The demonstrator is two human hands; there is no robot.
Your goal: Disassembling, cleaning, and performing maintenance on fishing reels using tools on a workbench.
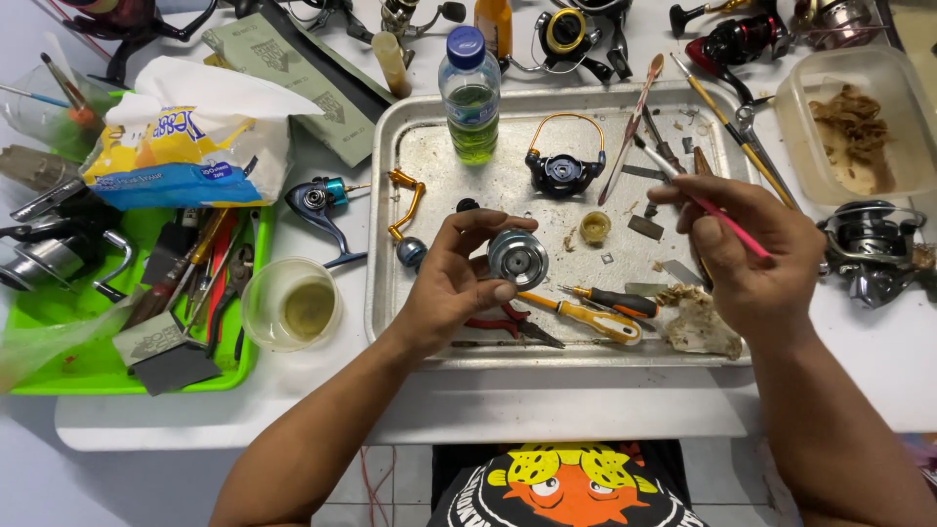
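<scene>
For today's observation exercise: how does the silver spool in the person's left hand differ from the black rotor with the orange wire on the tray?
The silver spool is plain metal; the black rotor is dark with a blue centre. The spool is held above the metal tray by the left hand; the rotor rests on the tray, untouched. The rotor carries an orange wire arch; the spool has none. Both are round fishing-reel parts.

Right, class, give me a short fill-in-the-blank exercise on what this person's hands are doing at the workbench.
1. The left hand holds a round silver spool over the metal ____.
2. The right hand holds a thin brush with a ____ handle.
3. The plastic bottle at the tray's far edge holds ____ liquid.
4. The screwdriver with the orange handle lies ____ the tray.

Missing words: tray; pink; green; in
</scene>
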